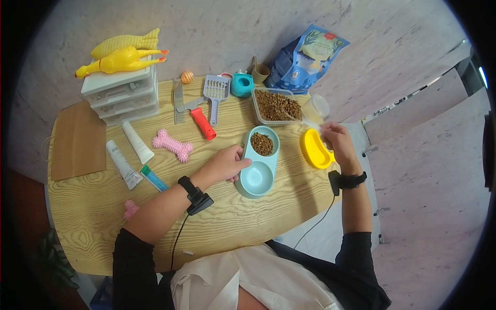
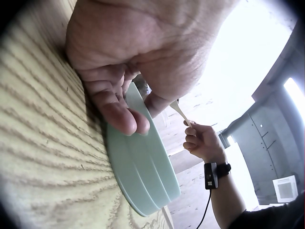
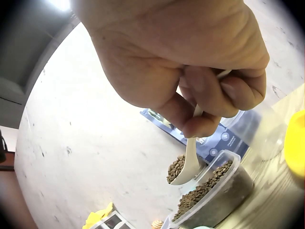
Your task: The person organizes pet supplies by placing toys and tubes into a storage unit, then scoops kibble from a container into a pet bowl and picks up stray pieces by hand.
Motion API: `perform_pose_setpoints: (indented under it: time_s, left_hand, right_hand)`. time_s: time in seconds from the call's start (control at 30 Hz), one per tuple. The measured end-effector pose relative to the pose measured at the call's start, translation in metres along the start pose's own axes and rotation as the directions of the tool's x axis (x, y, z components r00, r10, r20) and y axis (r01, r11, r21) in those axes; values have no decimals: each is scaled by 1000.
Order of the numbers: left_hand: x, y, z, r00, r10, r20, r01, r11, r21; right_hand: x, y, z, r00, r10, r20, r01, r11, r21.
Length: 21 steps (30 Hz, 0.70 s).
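Note:
My left hand [image 1: 226, 163] grips the left side of a light blue double pet bowl [image 1: 257, 178], thumb on the rim and fingers against the outer wall. Kibble [image 1: 262, 144] lies in the bowl's far compartment; the near one is bare. My right hand [image 1: 338, 142] holds a white spoon [image 3: 191, 162] by its handle. Brown kibble [image 3: 176, 169] heaps in the spoon's head, which overlaps the clear plastic container [image 3: 233, 191] of kibble in the right wrist view. A yellow dish [image 1: 308, 155] sits beside my right hand.
Behind the container stands a blue food bag [image 1: 305, 67], with a clear cup [image 1: 316, 108] at its right. A litter scoop [image 1: 216, 90], a red-handled tool [image 1: 203, 124], a pink bone toy [image 1: 172, 145] and several tubes lie left. White drawers [image 1: 124, 98] stand at back left.

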<state>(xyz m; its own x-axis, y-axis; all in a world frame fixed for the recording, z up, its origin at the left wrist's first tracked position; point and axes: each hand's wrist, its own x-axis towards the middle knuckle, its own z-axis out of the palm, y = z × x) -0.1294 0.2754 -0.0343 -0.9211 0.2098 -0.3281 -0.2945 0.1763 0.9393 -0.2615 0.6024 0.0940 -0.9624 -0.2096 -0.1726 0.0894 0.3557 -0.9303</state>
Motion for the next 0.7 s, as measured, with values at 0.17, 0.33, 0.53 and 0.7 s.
perform_pose_setpoints:
  time_s: [0.17,0.33,0.53,0.7]
  left_hand:
    - [3,-5,1,1000,-2,19,1,1000,31]
    - [-1,-2,0,999,18,29,-20,999,42]
    - [-1,-4,1,1000,17,10,-18,999,35]
    - [-1,-4,1,1000,14,6,-14,999,37]
  right_hand:
    - [-29,10,10,996,37,77,-34,998,-46]
    - [-47,42,38,993,-49,104,78,952,-297]
    - [-74,27,73,897,-436,71,327,547,-771]
    - [-79,25,77,747,-621,238,447,205,-871]
